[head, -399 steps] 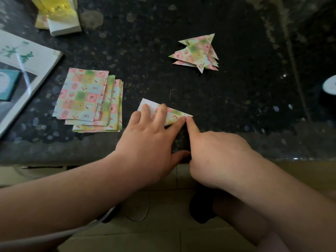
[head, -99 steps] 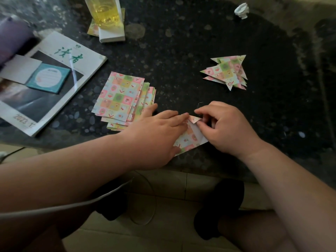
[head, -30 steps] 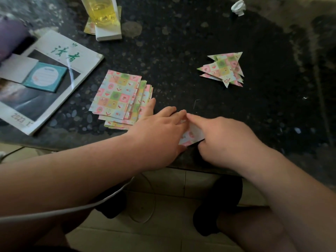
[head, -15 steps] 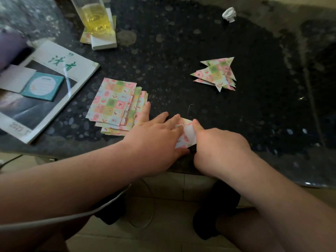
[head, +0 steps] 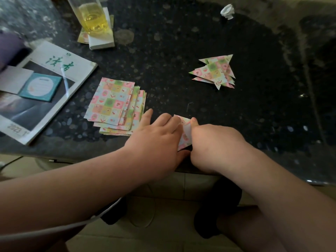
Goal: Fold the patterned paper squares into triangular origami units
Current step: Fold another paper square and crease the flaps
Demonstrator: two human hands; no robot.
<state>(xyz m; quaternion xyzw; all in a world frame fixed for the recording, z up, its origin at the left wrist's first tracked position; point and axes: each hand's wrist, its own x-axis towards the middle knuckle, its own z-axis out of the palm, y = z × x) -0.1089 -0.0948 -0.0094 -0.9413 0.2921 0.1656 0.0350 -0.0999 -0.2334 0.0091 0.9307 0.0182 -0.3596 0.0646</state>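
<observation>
We read two large green characters, 读者, on the white header of the magazine (head: 60, 64) cover. At its near corner we record pale digits, "2023 1", partly blurred. Print on the teal card (head: 41, 87) is too small to read.

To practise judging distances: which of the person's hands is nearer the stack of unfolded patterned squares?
Left. The left hand lies just right of the stack, one finger almost at its edge; the right hand sits farther right, beyond the paper being folded.

Paper stack (head: 111, 102) pastel checks (pink, green, blue); table (head: 181, 42) black-speckled.
</observation>
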